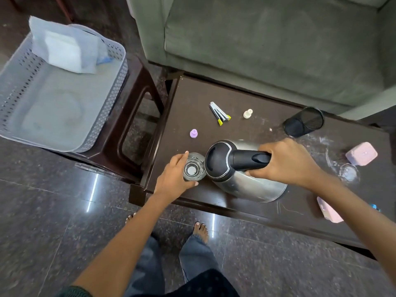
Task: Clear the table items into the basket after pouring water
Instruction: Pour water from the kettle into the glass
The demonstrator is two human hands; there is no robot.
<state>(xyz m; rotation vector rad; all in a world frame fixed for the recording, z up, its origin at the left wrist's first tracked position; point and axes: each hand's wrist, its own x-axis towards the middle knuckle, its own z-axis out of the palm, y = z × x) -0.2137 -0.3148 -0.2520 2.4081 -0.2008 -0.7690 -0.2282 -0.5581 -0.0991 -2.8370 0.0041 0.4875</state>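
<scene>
A steel kettle [246, 185] with a black lid and handle is tilted to the left over the near edge of the dark table [246, 133]. My right hand [287, 161] grips its handle. Its spout touches the rim of a clear glass [192, 168], which my left hand [173, 172] holds from the left side. A grey perforated basket [111, 103] stands on a dark stool at the left and holds a white packet [64, 48].
On the table lie a purple cap [193, 133], a nail clipper set [219, 114], a small white bottle [248, 113], a black mesh pen cup [304, 122] on its side, an overturned clear glass [342, 166] and two pink boxes [361, 153] [329, 210]. A green sofa [267, 46] stands behind.
</scene>
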